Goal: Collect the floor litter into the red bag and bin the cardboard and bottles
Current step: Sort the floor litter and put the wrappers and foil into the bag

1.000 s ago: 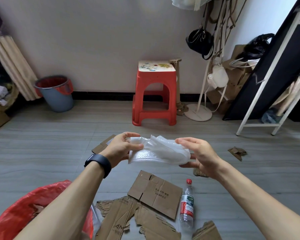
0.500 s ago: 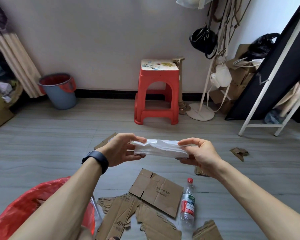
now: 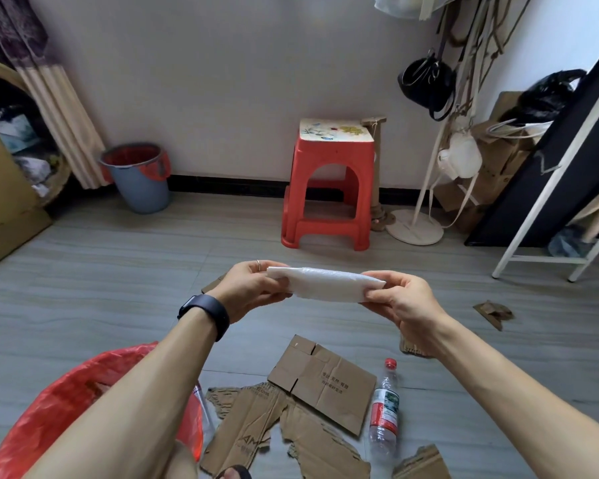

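A folded white plastic wrap point(image 3: 325, 286) is stretched flat between both hands above the floor. My left hand point(image 3: 253, 288) pinches its left end, and my right hand point(image 3: 402, 300) pinches its right end. The red bag point(image 3: 59, 402) lies open at the bottom left, partly hidden by my left forearm. Flattened cardboard point(image 3: 322, 385) and torn cardboard pieces point(image 3: 256, 433) lie on the floor below the hands. A clear plastic bottle point(image 3: 384, 409) with a red cap lies to their right. A small cardboard scrap point(image 3: 493, 311) sits at the right.
A blue bin point(image 3: 139, 183) with a red liner stands by the wall at the left. A red stool point(image 3: 329, 188) stands in the middle by the wall. A coat stand point(image 3: 415, 229) with bags, stacked boxes and a white rack point(image 3: 547, 216) fill the right side.
Both hands have folded and flattened the white plastic wrap from a puffy bundle into a thin strip. The hands sit slightly further apart.
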`<control>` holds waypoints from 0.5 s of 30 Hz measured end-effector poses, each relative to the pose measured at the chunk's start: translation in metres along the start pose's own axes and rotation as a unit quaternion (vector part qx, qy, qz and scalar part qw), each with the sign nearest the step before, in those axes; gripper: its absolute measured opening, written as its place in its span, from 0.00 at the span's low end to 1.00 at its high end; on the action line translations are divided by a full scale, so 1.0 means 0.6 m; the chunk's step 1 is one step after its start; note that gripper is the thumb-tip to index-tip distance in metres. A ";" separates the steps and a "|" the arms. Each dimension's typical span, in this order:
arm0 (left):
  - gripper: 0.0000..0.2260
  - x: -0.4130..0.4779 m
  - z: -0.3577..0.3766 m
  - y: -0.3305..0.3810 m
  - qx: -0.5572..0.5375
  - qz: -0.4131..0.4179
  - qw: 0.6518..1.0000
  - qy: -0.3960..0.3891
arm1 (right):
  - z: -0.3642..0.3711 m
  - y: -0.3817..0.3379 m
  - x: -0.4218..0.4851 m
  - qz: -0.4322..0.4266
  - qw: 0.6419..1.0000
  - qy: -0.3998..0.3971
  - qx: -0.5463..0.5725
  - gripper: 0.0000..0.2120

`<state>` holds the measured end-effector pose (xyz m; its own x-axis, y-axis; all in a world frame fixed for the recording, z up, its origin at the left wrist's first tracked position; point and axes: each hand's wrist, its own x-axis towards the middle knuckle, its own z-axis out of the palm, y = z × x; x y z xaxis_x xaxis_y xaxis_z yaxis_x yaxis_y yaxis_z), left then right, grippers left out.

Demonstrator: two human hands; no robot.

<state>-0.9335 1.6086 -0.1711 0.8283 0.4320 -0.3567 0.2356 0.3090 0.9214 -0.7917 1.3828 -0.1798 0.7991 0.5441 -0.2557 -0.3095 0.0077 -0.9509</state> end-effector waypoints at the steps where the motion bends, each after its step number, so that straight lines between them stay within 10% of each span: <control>1: 0.11 -0.003 0.000 0.001 -0.009 -0.021 1.000 -0.017 | 0.001 0.000 0.001 -0.013 1.000 0.008 -0.011 0.15; 7: 0.11 -0.012 -0.019 0.005 0.006 -0.077 0.989 -0.126 | 0.006 0.012 -0.003 -0.074 0.994 0.038 -0.065 0.14; 15: 0.08 -0.038 -0.110 0.011 0.314 0.103 0.939 0.092 | 0.103 0.052 -0.004 -0.092 0.955 -0.049 -0.279 0.12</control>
<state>-0.9843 1.6569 -0.1673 0.8013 0.5844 -0.1279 0.3803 -0.3325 0.8630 -0.8350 1.4336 -0.1984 0.7528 0.6528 -0.0845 0.1759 -0.3232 -0.9298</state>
